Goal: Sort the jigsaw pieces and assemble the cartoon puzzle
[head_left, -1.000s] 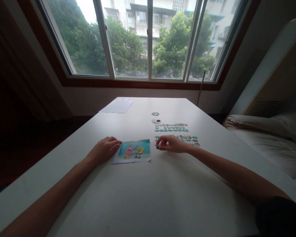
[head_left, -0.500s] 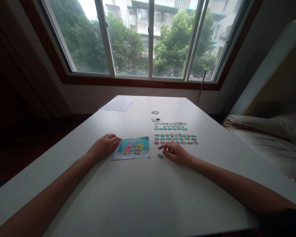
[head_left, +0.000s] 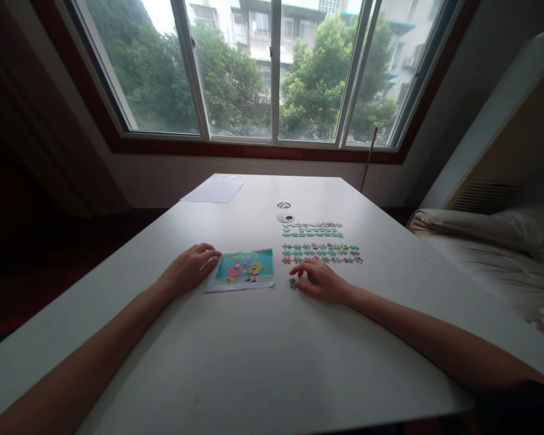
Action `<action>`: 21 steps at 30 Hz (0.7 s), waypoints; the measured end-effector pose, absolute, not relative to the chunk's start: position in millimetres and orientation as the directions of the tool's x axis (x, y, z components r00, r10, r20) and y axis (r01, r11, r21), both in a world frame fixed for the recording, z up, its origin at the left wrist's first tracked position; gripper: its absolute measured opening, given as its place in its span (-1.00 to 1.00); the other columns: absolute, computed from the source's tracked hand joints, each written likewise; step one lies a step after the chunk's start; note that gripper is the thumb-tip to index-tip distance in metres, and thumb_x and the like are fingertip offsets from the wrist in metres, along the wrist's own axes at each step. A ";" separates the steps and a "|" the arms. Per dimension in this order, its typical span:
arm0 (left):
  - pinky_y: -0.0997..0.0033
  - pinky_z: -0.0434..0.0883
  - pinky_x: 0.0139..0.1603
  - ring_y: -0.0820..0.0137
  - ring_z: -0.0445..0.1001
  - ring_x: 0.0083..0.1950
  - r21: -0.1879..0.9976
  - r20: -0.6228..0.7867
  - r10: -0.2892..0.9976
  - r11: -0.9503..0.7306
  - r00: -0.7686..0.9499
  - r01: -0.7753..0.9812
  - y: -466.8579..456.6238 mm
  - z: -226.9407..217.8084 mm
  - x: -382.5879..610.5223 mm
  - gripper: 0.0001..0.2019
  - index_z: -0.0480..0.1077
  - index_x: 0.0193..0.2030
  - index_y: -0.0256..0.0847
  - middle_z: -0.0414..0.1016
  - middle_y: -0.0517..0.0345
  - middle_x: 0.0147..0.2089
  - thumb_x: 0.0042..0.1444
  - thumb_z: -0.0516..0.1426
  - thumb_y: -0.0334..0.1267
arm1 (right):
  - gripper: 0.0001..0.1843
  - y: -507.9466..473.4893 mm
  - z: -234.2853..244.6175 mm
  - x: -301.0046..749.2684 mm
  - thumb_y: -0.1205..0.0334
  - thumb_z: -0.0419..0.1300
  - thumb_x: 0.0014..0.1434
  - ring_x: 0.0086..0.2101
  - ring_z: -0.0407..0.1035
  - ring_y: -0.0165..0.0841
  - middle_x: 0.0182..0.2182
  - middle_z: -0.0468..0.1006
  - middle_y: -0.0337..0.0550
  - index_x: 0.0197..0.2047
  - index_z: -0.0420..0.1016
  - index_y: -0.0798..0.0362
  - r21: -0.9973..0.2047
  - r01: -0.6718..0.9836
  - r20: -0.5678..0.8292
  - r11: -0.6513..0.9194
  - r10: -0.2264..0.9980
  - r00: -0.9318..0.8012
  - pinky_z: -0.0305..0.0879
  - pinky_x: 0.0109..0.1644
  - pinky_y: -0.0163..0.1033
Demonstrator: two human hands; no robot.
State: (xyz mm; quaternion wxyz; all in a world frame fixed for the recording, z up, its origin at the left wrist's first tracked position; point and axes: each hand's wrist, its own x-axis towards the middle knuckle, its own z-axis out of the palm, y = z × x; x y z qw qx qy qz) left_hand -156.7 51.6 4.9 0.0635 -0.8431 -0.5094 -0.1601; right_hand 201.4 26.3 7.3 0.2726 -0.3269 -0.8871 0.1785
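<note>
A printed cartoon picture (head_left: 245,269) lies flat on the white table, and my left hand (head_left: 193,266) rests at its left edge with the fingers stretched out onto the paper's margin. To the right of the picture, my right hand (head_left: 321,283) has its thumb and fingertips around a small green clump of jigsaw puzzle pieces (head_left: 292,283) on the table. Whether every fingertip touches the clump is too small to tell. Just beyond that hand, loose puzzle pieces (head_left: 320,254) lie in several rows, the nearest row partly covered by my fingers.
Two small round items (head_left: 285,218) lie beyond the rows. White paper (head_left: 215,190) rests at the table's far left corner. The white table (head_left: 236,356) reaches toward a window (head_left: 272,72). A pale sofa (head_left: 471,254) stands on the right.
My right thumb has come down beside the green puzzle clump, which now looks turned and more upright in view. My left hand and the picture stay in place; the view shifts slightly.
</note>
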 end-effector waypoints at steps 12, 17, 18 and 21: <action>0.24 0.36 -0.06 0.23 0.40 -0.11 0.071 0.357 0.829 -0.484 0.431 0.872 54.7 2.5 -160.8 -0.63 0.49 -0.18 -0.15 0.37 -0.04 -0.06 0.16 -0.07 -0.05 | -0.83 25.4 6.8 201.8 0.21 0.19 0.05 -0.34 0.26 -0.38 -0.39 0.38 -0.15 -0.26 0.45 0.08 -0.442 0.501 0.369 0.744 0.660 -0.654 0.19 -0.22 -0.27; 0.24 0.36 -0.06 0.22 0.40 -0.11 0.089 0.362 0.824 -0.496 0.436 0.863 54.9 3.2 -160.5 -0.64 0.49 -0.18 -0.15 0.39 -0.03 -0.08 0.15 -0.06 -0.06 | -0.81 26.3 5.9 202.1 0.19 0.19 0.05 -0.34 0.26 -0.38 -0.39 0.39 -0.15 -0.26 0.44 0.09 -0.451 0.504 0.376 0.737 0.668 -0.642 0.20 -0.22 -0.27; 0.24 0.36 -0.06 0.23 0.40 -0.11 0.093 0.362 0.823 -0.499 0.438 0.861 55.0 3.4 -160.5 -0.65 0.49 -0.18 -0.15 0.39 -0.03 -0.08 0.15 -0.06 -0.06 | -0.82 26.6 5.6 202.1 0.19 0.20 0.05 -0.34 0.26 -0.38 -0.39 0.39 -0.15 -0.27 0.43 0.08 -0.450 0.503 0.379 0.738 0.668 -0.641 0.19 -0.22 -0.27; 0.25 0.35 -0.04 0.22 0.39 -0.09 0.103 0.362 0.822 -0.503 0.439 0.858 55.8 3.4 -161.0 -0.66 0.49 -0.20 -0.16 0.39 -0.03 -0.08 0.15 -0.04 -0.07 | -0.83 27.2 4.8 202.1 0.19 0.19 0.05 -0.35 0.26 -0.38 -0.39 0.38 -0.15 -0.29 0.42 0.09 -0.440 0.508 0.381 0.740 0.667 -0.641 0.19 -0.24 -0.28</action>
